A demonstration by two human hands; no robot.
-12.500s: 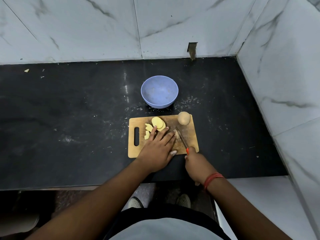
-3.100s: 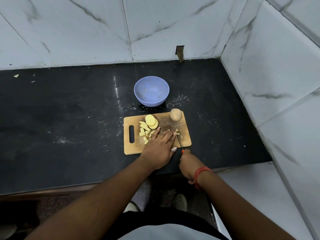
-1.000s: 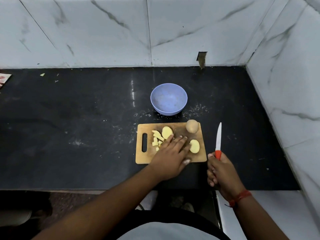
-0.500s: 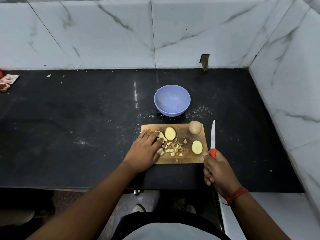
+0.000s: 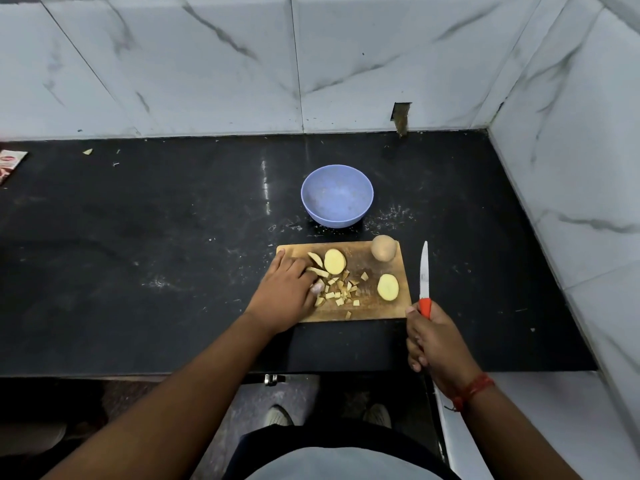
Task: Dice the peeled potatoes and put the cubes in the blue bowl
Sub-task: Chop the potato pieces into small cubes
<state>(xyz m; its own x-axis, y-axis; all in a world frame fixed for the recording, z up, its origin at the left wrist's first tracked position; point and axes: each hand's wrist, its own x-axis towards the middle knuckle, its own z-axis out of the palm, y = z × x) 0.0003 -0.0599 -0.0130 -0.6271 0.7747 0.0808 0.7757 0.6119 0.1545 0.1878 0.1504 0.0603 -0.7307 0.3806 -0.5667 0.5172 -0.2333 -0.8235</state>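
A wooden cutting board (image 5: 370,311) lies on the black counter. On it are several small potato cubes (image 5: 341,294), potato slices (image 5: 334,261), one round slice (image 5: 387,287) at the right and a potato end piece (image 5: 383,248) at the far right corner. My left hand (image 5: 285,292) rests on the board's left part, fingers touching the slices and cubes. My right hand (image 5: 434,341) grips the orange handle of a white-bladed knife (image 5: 424,271), held off the board's right edge, blade pointing away from me. The blue bowl (image 5: 337,195) stands beyond the board with nothing in it.
The black counter (image 5: 138,254) ends in marble wall tiles at the back and right. A red and white packet (image 5: 10,162) lies at the far left edge. Small scraps dot the back left. My shoes show on the floor below.
My left hand slid from the board's middle to its left side, uncovering the cubes. The knife came off the board and is held to its right.
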